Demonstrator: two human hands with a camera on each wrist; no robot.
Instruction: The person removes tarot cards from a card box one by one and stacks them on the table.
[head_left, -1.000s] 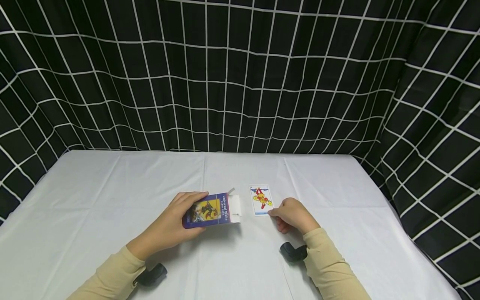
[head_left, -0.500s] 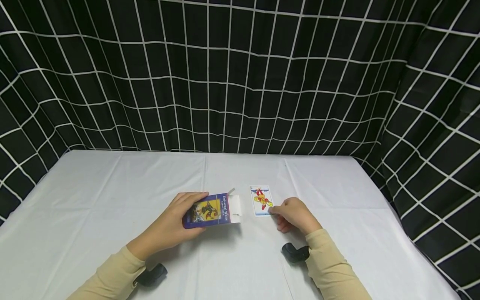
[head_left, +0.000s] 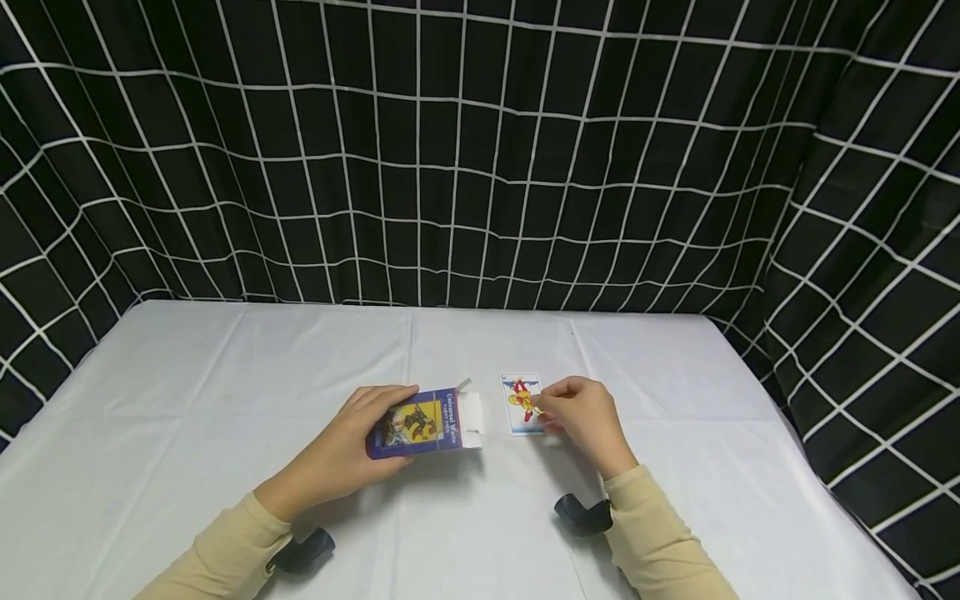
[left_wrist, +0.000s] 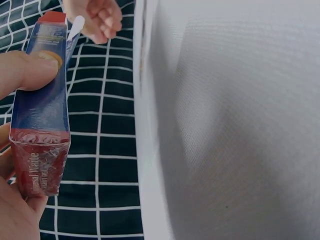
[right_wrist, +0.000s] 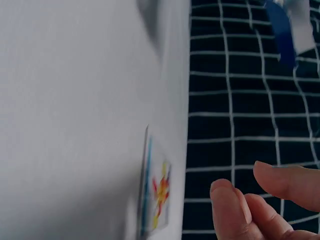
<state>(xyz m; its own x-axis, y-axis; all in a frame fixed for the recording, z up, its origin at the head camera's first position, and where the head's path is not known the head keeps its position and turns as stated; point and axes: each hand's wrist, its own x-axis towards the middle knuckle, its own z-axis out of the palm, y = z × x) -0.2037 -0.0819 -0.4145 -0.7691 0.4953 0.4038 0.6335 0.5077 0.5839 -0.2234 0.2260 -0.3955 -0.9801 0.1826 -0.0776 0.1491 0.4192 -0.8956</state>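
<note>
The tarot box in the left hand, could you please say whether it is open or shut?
Open: the tarot box has its white flaps sticking out at one end.

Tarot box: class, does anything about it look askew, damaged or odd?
Slightly: in the left hand, the tarot box has its white flap sticking out, not tucked in; in the left wrist view, its red end looks crinkled.
</note>
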